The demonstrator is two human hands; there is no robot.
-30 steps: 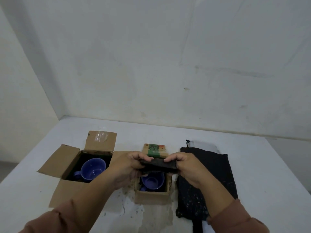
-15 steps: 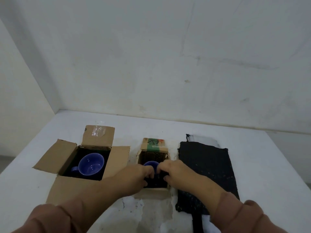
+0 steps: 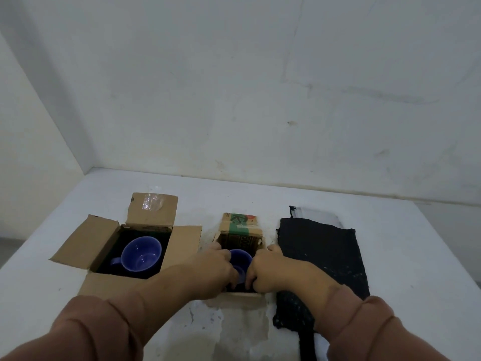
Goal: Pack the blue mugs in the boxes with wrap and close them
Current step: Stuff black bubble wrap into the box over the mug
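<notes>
Mug (image 3: 240, 259): blue, inside the small box (image 3: 240, 295), partly hidden by both hands.
Left hand (image 3: 210, 269): fingers curled down into the box beside the mug; what they pinch I cannot tell.
Right hand (image 3: 270, 272): the same, on the other side.
Advice: press the dark wrap down evenly, do not tilt the mug.
Room: big box (image 3: 101, 235) close on the left, black cloth (image 3: 322, 251) touching on the right; the table (image 3: 416, 256) is free further out.

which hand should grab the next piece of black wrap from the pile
Right. The right hand is at the small box's right edge, directly beside the black wrap pile. The left hand is on the box's far side from it and would have to cross over the mug.
</notes>
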